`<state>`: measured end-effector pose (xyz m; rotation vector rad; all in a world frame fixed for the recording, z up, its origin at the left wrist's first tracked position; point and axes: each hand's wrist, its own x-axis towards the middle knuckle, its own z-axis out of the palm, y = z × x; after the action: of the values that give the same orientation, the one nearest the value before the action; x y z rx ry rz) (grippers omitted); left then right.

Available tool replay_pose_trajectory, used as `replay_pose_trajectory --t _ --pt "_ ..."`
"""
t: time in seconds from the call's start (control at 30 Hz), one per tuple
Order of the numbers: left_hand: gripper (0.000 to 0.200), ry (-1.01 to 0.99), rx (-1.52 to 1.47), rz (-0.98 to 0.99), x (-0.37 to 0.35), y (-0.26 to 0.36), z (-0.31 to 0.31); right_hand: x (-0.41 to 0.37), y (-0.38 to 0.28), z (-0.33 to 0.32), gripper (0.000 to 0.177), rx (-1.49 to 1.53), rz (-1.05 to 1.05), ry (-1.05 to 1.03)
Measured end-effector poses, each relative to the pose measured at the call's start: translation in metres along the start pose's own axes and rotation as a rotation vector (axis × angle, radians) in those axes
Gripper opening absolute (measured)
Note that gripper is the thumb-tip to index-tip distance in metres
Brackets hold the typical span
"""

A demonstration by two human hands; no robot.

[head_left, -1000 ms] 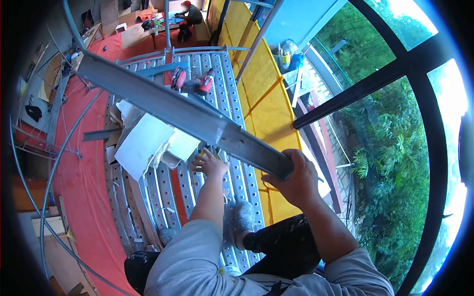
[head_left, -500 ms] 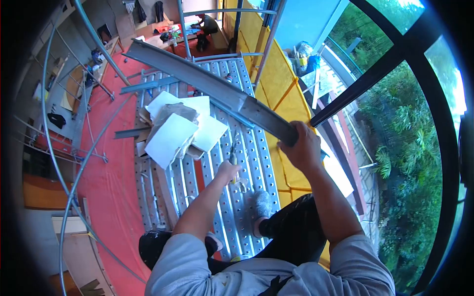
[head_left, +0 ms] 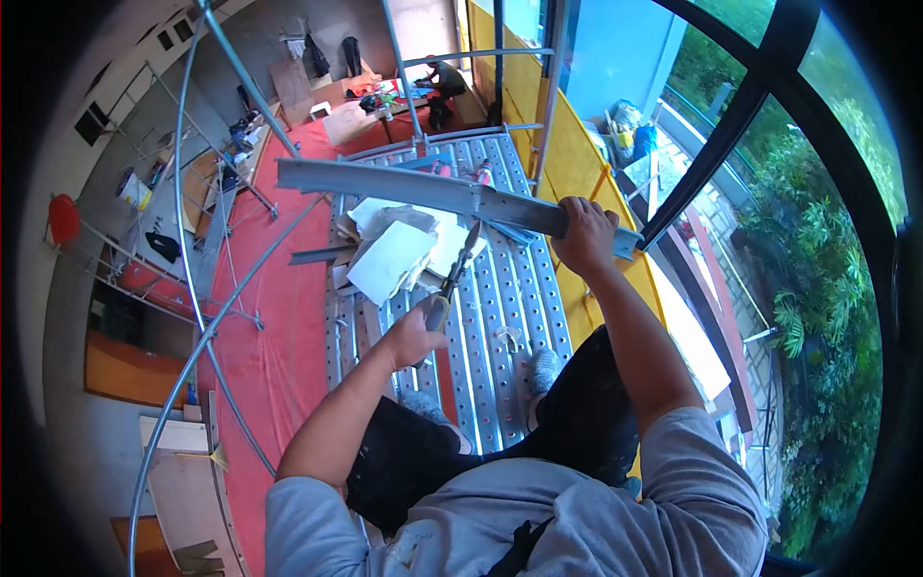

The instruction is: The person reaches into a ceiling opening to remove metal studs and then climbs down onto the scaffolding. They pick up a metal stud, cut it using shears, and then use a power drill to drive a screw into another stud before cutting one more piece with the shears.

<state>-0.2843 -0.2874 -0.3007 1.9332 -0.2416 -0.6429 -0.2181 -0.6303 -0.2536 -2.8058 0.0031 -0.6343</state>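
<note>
Above the perforated scaffold platform (head_left: pixel 527 288), the right hand (head_left: pixel 586 236) is wrapped around one end of a steel channel (head_left: pixel 385 183), its long free part stretching over the platform unsupported. The left hand (head_left: pixel 413 338) grips the handles of a pair of snips (head_left: pixel 450 287), blades pointing toward the platform's far end; whether the blades are parted cannot be told. Held at one end only, the channel could tip or twist, and its bare metal edges might cut the uncovered fingers. If the snips slipped, they could fall onto the platform near the feet.

Plasterboard offcuts (head_left: pixel 392 264) lie piled mid-platform, beneath the channel, and crowd the space there. Red power drills (head_left: pixel 484 175) rest at the platform's far end. Yellow sheeting (head_left: pixel 577 135) walls its right side, limiting swing; red floor covering (head_left: pixel 279 308) spreads along its left.
</note>
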Motion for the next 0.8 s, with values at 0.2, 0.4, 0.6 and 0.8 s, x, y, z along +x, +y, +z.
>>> replay_pose_trajectory --t 0.2,0.4,0.6,0.8 --pt "0.078 0.168 0.134 0.027 -0.015 -0.004 0.013 -0.007 -0.015 0.007 0.048 0.05 -0.099 0.047" --pt "0.082 0.213 0.113 0.11 -0.021 -0.001 0.009 -0.008 -0.02 0.006 0.048 0.088 -0.081 0.115" --pt "0.084 0.204 0.085 0.158 -0.014 -0.009 0.007 -0.008 -0.018 0.014 0.052 0.105 -0.053 0.072" --pt "0.084 0.194 0.096 0.175 -0.013 -0.01 0.007 -0.007 -0.016 0.013 0.052 0.11 -0.017 -0.022"
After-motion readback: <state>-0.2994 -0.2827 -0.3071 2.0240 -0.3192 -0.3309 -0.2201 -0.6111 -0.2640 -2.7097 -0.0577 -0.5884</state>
